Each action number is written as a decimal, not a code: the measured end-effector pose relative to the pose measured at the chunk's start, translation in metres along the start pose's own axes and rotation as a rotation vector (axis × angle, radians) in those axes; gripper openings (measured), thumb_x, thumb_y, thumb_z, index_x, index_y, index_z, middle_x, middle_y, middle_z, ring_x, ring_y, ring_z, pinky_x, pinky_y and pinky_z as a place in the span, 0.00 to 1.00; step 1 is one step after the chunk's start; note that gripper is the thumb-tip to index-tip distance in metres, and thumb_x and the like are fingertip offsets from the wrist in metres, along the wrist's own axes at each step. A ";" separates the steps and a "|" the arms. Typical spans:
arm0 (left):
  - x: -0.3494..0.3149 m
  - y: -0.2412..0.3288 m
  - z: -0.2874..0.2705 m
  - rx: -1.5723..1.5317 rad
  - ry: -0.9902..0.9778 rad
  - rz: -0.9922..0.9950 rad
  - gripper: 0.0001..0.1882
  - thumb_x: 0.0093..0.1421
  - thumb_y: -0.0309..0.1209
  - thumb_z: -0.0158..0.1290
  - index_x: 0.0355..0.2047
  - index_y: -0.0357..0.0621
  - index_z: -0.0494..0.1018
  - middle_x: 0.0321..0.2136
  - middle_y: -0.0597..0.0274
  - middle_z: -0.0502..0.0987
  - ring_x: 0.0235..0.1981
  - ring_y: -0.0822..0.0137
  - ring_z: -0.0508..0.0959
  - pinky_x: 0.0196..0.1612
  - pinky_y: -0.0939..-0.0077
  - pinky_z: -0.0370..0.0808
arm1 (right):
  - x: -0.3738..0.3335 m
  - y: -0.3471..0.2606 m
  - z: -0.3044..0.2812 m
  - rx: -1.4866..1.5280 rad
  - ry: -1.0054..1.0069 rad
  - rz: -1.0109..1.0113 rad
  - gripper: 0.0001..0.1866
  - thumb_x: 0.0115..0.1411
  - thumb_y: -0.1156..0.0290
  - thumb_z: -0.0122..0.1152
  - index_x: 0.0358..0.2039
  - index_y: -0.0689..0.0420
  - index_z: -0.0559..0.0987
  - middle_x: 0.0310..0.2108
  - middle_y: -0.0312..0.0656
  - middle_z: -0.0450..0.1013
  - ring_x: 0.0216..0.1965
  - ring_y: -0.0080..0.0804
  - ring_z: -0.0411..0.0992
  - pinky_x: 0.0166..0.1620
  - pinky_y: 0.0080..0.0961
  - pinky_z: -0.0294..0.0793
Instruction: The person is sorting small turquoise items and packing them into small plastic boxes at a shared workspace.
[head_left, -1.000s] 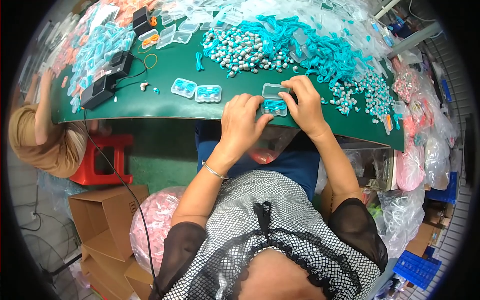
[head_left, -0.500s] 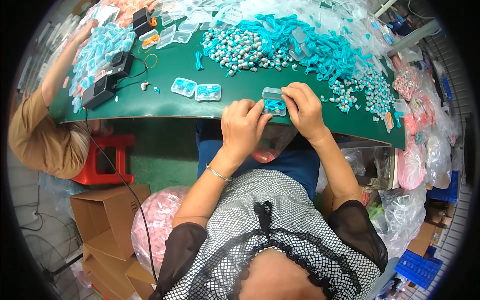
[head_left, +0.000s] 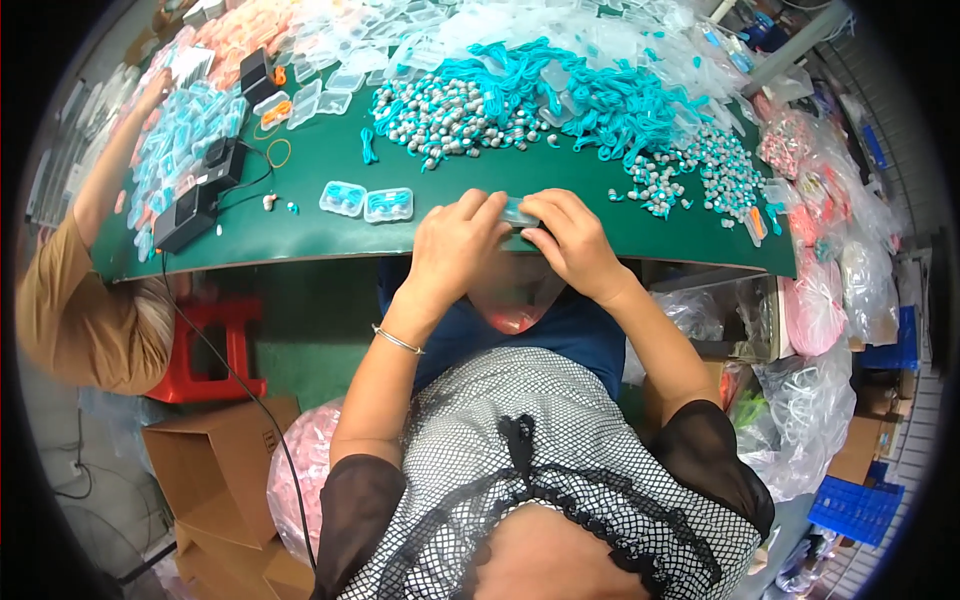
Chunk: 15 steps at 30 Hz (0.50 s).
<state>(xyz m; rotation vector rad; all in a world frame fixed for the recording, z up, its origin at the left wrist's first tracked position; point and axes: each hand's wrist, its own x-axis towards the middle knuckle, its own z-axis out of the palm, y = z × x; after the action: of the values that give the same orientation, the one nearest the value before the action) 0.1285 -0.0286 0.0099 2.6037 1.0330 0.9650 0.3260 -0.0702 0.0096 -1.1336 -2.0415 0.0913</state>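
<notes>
"Where is the small clear case (head_left: 519, 213)?"

"At the near edge of the green bench (head_left: 290, 228), between the left hand (head_left: 453, 248) and the right hand (head_left: 578, 240). Their fingers cover much of it."

"How does the grip stand on each side?"

"Clamped on the case both times. The left one has its left end, and the right one pinches its right end between fingers and thumb."

"Which step is this, would you say?"

"Shutting the lid, I'd judge. Something teal shows faintly through the plastic, but I can't tell whether the catch has snapped."

"Anything to compare it with?"

"Two filled cases (head_left: 367, 203) sit side by side to the left on the bench, with teal cord inside. Beyond the hands lie a heap of teal cords (head_left: 625, 105) and a pile of grey-and-teal plugs (head_left: 455, 118)."

"So what does the next move call for?"

"Even pressure along the lid's edge, I think, with the case held steady and no cord caught in the rim. Once it is firmly shut, a spot beside those two looks handy, as there's bare bench near them."
</notes>
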 end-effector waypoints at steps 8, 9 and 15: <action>-0.011 -0.013 0.004 -0.125 0.009 0.008 0.13 0.55 0.33 0.61 0.39 0.42 0.74 0.31 0.57 0.73 0.30 0.53 0.77 0.34 0.58 0.74 | 0.006 0.002 0.009 0.141 -0.049 0.061 0.14 0.54 0.78 0.66 0.42 0.61 0.80 0.35 0.46 0.75 0.34 0.42 0.75 0.37 0.33 0.75; -0.013 -0.016 0.000 -0.180 0.029 -0.003 0.13 0.55 0.33 0.62 0.37 0.41 0.75 0.30 0.57 0.73 0.29 0.53 0.76 0.33 0.58 0.73 | 0.009 -0.001 0.010 0.147 -0.049 0.051 0.14 0.54 0.78 0.66 0.42 0.61 0.80 0.35 0.46 0.75 0.34 0.42 0.75 0.37 0.33 0.75; -0.017 -0.026 -0.036 -0.021 0.130 0.014 0.13 0.54 0.34 0.64 0.36 0.41 0.76 0.30 0.57 0.74 0.30 0.54 0.76 0.33 0.61 0.72 | 0.042 -0.002 0.013 0.350 -0.201 0.054 0.15 0.54 0.76 0.67 0.44 0.60 0.81 0.39 0.45 0.77 0.38 0.40 0.77 0.42 0.31 0.76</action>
<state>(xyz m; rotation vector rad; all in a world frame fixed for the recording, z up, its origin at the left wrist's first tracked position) 0.0820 -0.0235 0.0193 2.5641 1.0294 1.1550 0.3030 -0.0362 0.0267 -0.9883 -2.0640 0.5868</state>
